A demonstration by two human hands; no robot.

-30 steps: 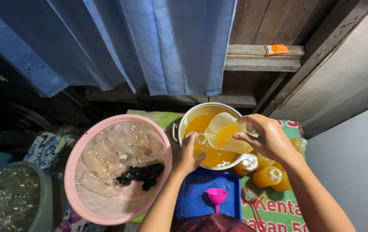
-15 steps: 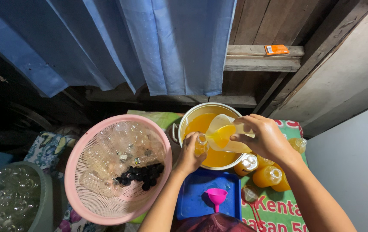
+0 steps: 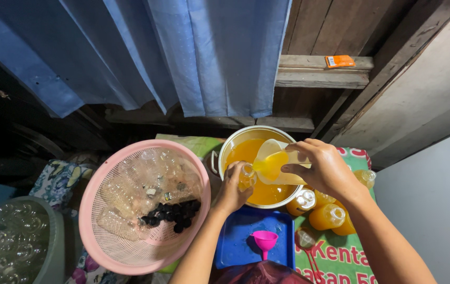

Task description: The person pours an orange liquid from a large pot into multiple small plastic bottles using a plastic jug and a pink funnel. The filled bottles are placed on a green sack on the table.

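Observation:
My right hand grips a clear plastic jug with orange liquid in it, tilted toward a small clear bottle that my left hand holds upright. Both are over a metal pot full of the same orange liquid. The bottle looks partly filled. Just below the pot a pink funnel stands on a blue tray.
A pink basket at left holds several empty clear bottles and black caps. Filled orange bottles stand right of the pot on a red and green cloth. A grey tub of clear bottles sits far left. Blue curtain hangs above.
My right hand has tipped the jug a little further toward the bottle and shifted slightly left. The left hand keeps the bottle in the same spot.

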